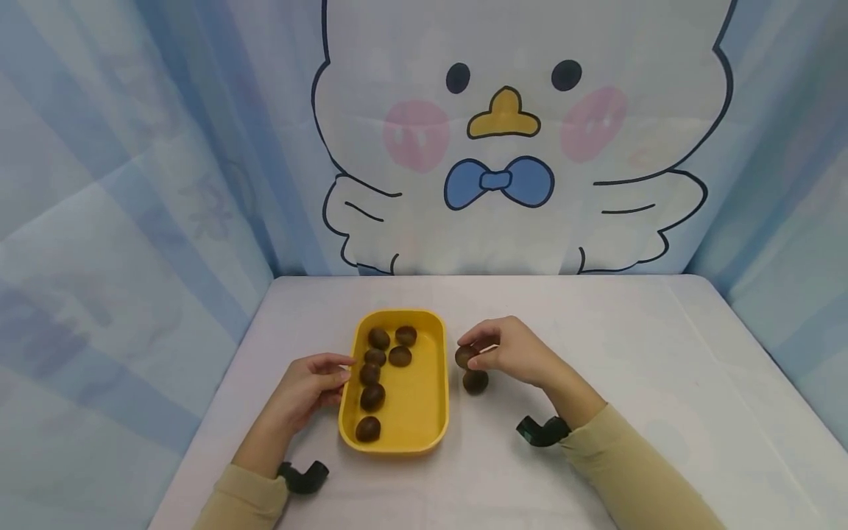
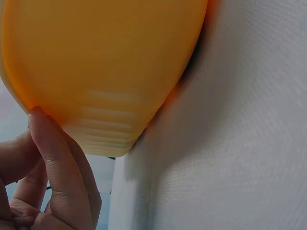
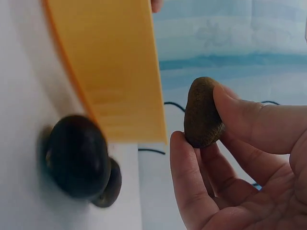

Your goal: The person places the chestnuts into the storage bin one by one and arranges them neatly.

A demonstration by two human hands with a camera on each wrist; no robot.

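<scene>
A yellow tray stands on the table with several dark brown chestnuts inside, mostly along its left side. My left hand is at the tray's left wall, its fingertips pinching the rim; the left wrist view shows the tray's outer wall above these fingers. To the right of the tray, my right hand holds a chestnut between thumb and fingertips, raised off the table. Beneath it, two more chestnuts lie on the table in the right wrist view, a near one partly covering the other.
The white table reaches back to a curtain printed with a cartoon bird. Blue and white curtains hang at both sides. Black curved pieces sit at both wrists, close over the table.
</scene>
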